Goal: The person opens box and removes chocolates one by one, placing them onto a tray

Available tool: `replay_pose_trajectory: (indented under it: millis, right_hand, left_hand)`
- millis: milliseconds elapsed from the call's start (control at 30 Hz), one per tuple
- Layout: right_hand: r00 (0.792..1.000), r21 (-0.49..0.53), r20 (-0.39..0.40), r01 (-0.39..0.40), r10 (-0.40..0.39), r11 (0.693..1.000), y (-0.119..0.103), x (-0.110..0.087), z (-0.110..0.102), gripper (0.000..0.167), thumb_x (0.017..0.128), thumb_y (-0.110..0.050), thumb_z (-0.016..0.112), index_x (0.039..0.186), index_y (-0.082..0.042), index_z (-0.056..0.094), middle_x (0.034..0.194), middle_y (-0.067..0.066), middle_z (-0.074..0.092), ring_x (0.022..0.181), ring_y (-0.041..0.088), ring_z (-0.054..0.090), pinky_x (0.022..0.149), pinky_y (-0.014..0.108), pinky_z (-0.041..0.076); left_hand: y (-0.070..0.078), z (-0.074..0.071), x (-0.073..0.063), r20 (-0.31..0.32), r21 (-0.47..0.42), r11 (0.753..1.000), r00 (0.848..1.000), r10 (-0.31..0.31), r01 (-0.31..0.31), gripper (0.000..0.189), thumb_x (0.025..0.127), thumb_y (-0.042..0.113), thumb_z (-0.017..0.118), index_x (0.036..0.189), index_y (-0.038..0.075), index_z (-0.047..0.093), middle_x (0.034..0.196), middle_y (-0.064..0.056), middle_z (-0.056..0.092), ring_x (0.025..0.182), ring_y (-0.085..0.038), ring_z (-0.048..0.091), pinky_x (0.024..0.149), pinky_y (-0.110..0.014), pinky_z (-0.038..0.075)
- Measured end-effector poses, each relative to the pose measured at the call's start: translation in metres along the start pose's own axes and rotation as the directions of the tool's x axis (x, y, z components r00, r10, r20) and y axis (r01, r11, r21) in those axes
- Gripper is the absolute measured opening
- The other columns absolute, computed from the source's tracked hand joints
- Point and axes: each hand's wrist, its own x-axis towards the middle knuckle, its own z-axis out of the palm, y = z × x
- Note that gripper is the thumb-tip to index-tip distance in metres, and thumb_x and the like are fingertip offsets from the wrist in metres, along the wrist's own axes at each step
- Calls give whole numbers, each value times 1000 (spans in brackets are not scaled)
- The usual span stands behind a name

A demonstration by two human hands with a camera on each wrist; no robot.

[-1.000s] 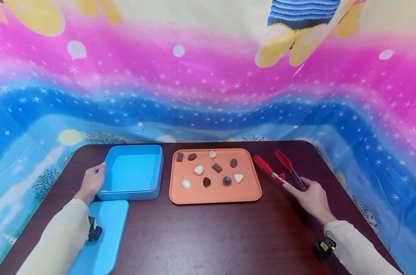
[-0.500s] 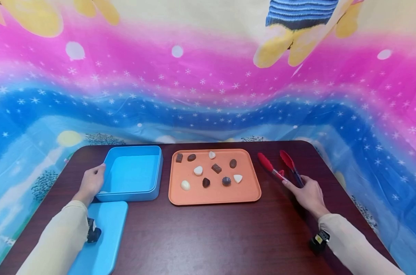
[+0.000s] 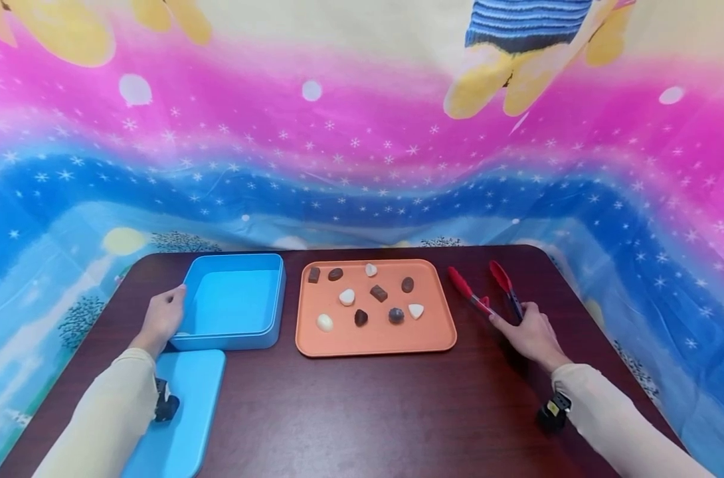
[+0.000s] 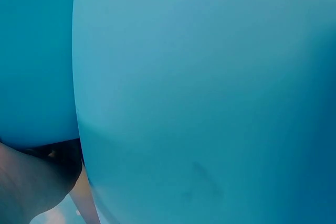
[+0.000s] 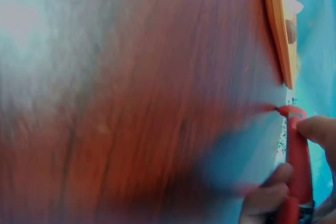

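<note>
My left hand grips the left wall of a blue rectangular box, thumb at the rim; the box holds nothing visible. In the left wrist view, blue plastic fills most of the frame and part of the hand shows at lower left. On the right side of the table, my right hand holds red-tipped tongs, their arms spread apart with nothing between them. The right wrist view has the fingers around the red tongs. Left of the tongs, an orange tray bears several brown and white chocolates.
A light blue lid lies flat in front of the box, partly under the left forearm. The dark wooden table ends at a printed cloth backdrop behind. Bare tabletop shows in front of the tray.
The right hand has shifted slightly away from me and to the left, while the tongs' tips have swung a little to the right. The left hand and box stay about where they were.
</note>
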Motion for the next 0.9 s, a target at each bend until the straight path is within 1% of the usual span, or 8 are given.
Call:
replay_pose_trajectory:
  millis: [100, 167, 233, 267, 533, 767, 900]
  right_hand:
    - [1000, -26, 24, 11, -10, 1000, 1, 2, -2, 94, 94, -64, 57, 141, 14, 32, 104, 28, 61, 82, 30, 61, 71, 42, 57]
    - [999, -24, 38, 15, -15, 1000, 2, 2, -3, 93, 93, -63, 59, 140, 13, 32, 91, 21, 61, 66, 23, 61, 60, 36, 56]
    - [999, -13, 47, 20, -19, 1000, 3, 2, -3, 92, 93, -61, 61, 140, 12, 31, 83, 16, 60, 56, 19, 60, 54, 32, 55]
    - [999, -8, 49, 19, -19, 1000, 4, 1, -3, 92, 93, -60, 63, 141, 11, 31, 81, 15, 60, 53, 18, 60, 53, 32, 56]
    - [999, -62, 34, 28, -26, 998, 5, 2, -6, 93, 90, -58, 68, 141, 13, 36, 86, 16, 61, 53, 17, 59, 52, 32, 55]
    - [999, -141, 9, 43, -42, 989, 7, 7, -8, 92, 86, -62, 69, 135, 13, 45, 93, 21, 64, 70, 23, 56, 57, 31, 51]
    - [999, -148, 16, 38, -36, 988, 7, 8, -8, 94, 85, -64, 69, 134, 13, 46, 93, 21, 65, 72, 24, 56, 57, 31, 52]
  left_hand:
    - [0, -1, 1, -6, -4, 1000, 1000, -1, 1, 74, 107, 52, 11, 160, 1, 7, 165, -32, 8, 152, -56, 10, 119, -72, 17]
    - [-1, -1, 2, -7, 2, 1000, 1000, -2, 2, 74, 107, 52, 11, 160, 0, 7, 165, -32, 9, 151, -56, 10, 119, -72, 17]
    - [-2, -1, 3, -8, 8, 1000, 1000, -1, 1, 73, 108, 52, 11, 160, 0, 7, 165, -32, 9, 151, -56, 11, 119, -72, 18]
    - [-2, -1, 3, -9, 10, 1000, 1000, -2, 3, 73, 108, 51, 11, 160, 1, 7, 165, -32, 9, 151, -56, 11, 119, -72, 18]
    - [-3, 0, 1, -8, 13, 1000, 1000, -5, 5, 73, 108, 52, 11, 160, 1, 7, 165, -32, 9, 151, -56, 12, 119, -71, 18]
    - [-2, 0, 1, 1, 14, 1000, 1000, -2, 2, 71, 108, 50, 10, 160, 2, 6, 165, -31, 8, 152, -55, 10, 120, -71, 17]
    - [-2, 0, 1, 7, 14, 1000, 1000, 2, -2, 69, 109, 48, 9, 161, 3, 5, 166, -31, 7, 152, -54, 9, 121, -70, 16]
